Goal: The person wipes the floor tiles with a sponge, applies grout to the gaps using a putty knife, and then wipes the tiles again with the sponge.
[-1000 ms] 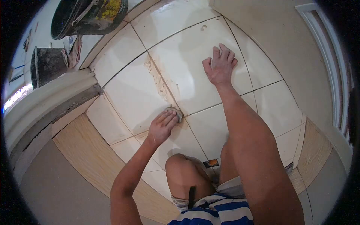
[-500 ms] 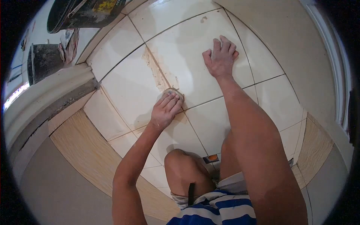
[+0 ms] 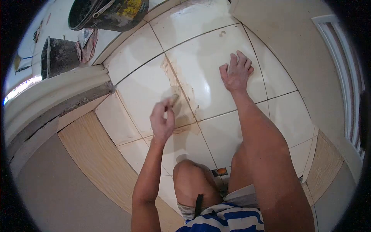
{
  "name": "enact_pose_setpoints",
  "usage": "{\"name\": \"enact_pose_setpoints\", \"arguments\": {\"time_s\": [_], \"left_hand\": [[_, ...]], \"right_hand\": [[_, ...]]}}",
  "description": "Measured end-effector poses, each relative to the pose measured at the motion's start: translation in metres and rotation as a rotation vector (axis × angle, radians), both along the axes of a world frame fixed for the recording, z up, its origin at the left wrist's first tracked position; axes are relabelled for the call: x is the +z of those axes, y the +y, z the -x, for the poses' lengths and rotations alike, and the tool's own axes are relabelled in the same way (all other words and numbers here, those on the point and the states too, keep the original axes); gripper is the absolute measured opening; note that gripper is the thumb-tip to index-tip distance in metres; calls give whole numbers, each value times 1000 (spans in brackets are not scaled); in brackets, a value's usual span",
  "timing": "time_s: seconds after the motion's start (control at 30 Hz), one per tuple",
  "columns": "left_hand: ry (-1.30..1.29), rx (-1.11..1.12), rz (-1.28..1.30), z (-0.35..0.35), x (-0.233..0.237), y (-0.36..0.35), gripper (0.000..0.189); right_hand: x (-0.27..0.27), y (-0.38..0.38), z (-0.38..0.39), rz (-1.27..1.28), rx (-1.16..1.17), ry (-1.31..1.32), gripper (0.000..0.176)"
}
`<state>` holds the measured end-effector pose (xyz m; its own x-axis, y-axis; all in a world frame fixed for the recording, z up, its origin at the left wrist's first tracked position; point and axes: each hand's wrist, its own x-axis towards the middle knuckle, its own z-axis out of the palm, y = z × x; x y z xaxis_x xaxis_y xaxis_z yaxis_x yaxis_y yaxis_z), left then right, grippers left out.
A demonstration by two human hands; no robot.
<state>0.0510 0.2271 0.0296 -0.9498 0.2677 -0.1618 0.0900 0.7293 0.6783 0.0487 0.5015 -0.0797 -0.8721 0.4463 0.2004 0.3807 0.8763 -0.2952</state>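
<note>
White floor tiles (image 3: 143, 89) with dark joints lie under me. Smeared brown grout (image 3: 179, 87) runs along one joint and around the crossing near its lower end. My left hand (image 3: 162, 120) is raised beside that joint, its fingers pinched on a small pale piece (image 3: 174, 99), blurred, that I cannot make out clearly. Dusty and with fingers bent and apart, my right hand (image 3: 237, 73) rests on the tile to the right, holding nothing.
A dark bucket (image 3: 112, 17) with yellow marks stands at the upper left, a second dark bucket (image 3: 62, 57) below it beside a crumpled bag (image 3: 89, 45). A raised door sill (image 3: 77, 81) borders the tiles. My knees (image 3: 193, 179) are at the bottom.
My left hand has moved from lying flat over a pad on the joint to a raised pinch, left of the smear. The view has shifted; my right hand keeps its place on the tile.
</note>
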Motion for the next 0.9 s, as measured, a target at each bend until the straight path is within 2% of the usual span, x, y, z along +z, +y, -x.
{"name": "enact_pose_setpoints", "arguments": {"time_s": [0.13, 0.2, 0.33, 0.47, 0.5, 0.57, 0.7, 0.77, 0.83, 0.9], "left_hand": [[155, 86, -85, 61, -20, 3, 28], [447, -59, 89, 98, -30, 7, 28], [351, -159, 197, 141, -32, 36, 31], [381, -320, 287, 111, -59, 35, 32], [348, -369, 307, 91, -57, 29, 35], [342, -388, 175, 42, -50, 16, 42], [281, -426, 165, -31, -39, 3, 44], [265, -429, 134, -20, -37, 6, 43], [47, -357, 194, 21, -31, 8, 37], [363, -160, 207, 69, -39, 12, 30]], "right_hand": [[0, -1, 1, 5, -7, 26, 39], [-1, -1, 1, 12, -9, 19, 39], [-2, -1, 1, 21, -14, -31, 41], [-3, 0, 2, 19, 1, -2, 42], [-3, -1, 1, 19, -2, -11, 43], [-3, -1, 1, 19, 0, -11, 43], [-3, -1, 1, 10, -3, -8, 43], [-3, 0, 2, -2, 3, -14, 43], [-3, 0, 1, 4, 7, 18, 42], [-1, 0, 0, -4, 12, 26, 42]]}}
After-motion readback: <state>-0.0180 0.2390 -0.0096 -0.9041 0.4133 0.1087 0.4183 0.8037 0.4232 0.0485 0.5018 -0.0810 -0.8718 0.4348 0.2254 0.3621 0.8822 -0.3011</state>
